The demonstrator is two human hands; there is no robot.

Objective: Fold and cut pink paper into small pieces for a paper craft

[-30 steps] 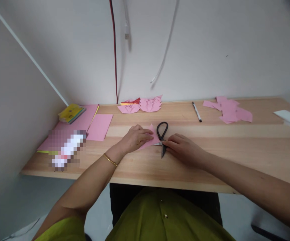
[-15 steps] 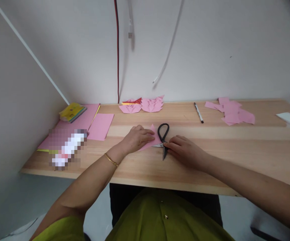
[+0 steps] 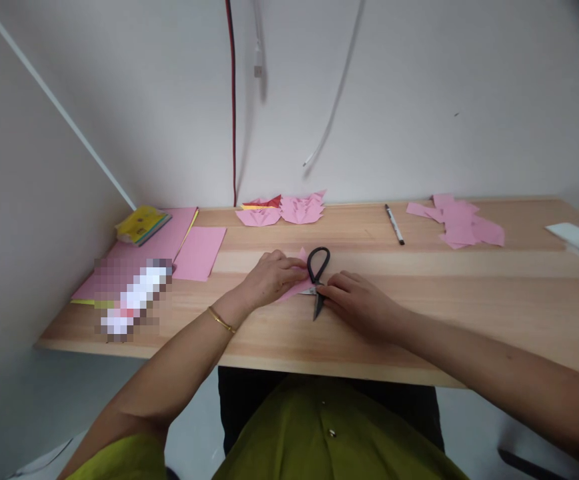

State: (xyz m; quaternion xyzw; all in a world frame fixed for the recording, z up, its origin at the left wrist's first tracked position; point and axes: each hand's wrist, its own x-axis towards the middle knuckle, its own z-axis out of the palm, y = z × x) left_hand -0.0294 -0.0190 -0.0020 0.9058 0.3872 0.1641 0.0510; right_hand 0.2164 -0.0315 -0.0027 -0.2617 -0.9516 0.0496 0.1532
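In the head view, black-handled scissors (image 3: 318, 265) lie spread open near the middle of the wooden table. One loop stands up on the far side; one blade points left against a folded piece of pink paper (image 3: 295, 289), the other toward the table's front edge. My right hand (image 3: 352, 297) is closed at the pivot, gripping the scissors, and hides their second handle. Just left of the blades, my left hand (image 3: 279, 273) presses its bent fingers on the pink paper, covering much of it. A pointed corner of the paper sticks up past the fingertips.
Folded pink paper shapes (image 3: 302, 209) stand by the wall, one with red and yellow. A marker (image 3: 394, 225) and pink cut pieces (image 3: 462, 223) lie at the back right. Pink sheets (image 3: 202, 252), a yellow packet (image 3: 143, 225) and a blurred-out item (image 3: 137, 297) occupy the left.
My right hand has moved the scissors slightly left, closer to my left hand, so they now overlap more of the pink paper. My left hand stays nearly still.
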